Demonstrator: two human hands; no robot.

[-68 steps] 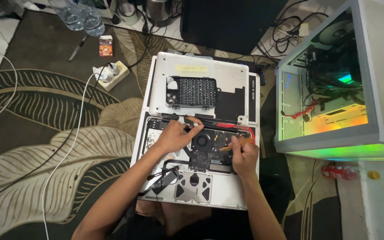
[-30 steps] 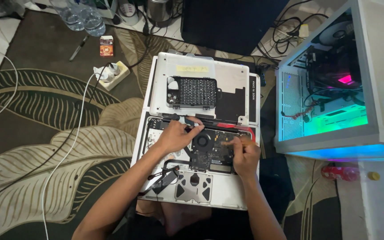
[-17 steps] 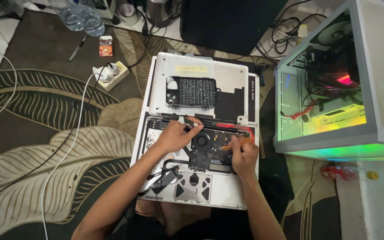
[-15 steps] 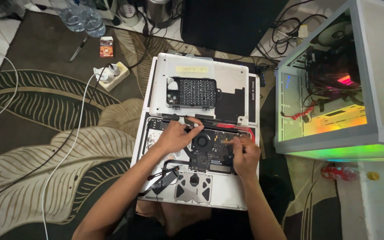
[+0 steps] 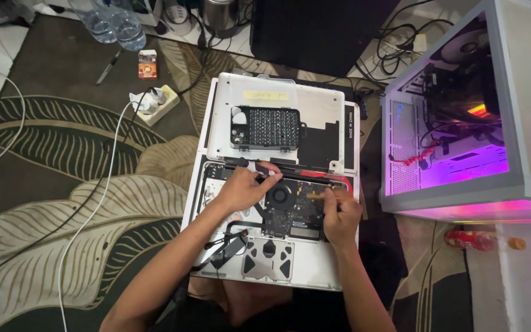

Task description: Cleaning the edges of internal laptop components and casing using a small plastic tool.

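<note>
Two bare hands are working inside an opened laptop point(image 5: 271, 246) that is lying bottom-up on a leaf-patterned carpet point(image 5: 62, 203), seen from the head camera. The left hand point(image 5: 241, 187) is resting over the upper left of the exposed board, its fingers point(image 5: 264, 167) curling around a small pale part just below the hinge bar; what exactly that part is cannot be told. The right hand point(image 5: 339, 212) is lying on the right side of the board, pinching a thin yellowish tool point(image 5: 316, 196) whose tip is pointing left toward the round black fan point(image 5: 279, 195). The removed bottom cover point(image 5: 314, 117) is lying just beyond the laptop, and a black case of screwdriver bits point(image 5: 267, 128) is sitting on it. To the right, a white computer tower point(image 5: 511, 110) is glowing pink and purple inside. A white power strip point(image 5: 152, 101) is lying on the carpet to the left, with a white cable point(image 5: 93, 203) trailing from it. Two clear water bottles point(image 5: 109, 24) are standing near the top edge.
</note>
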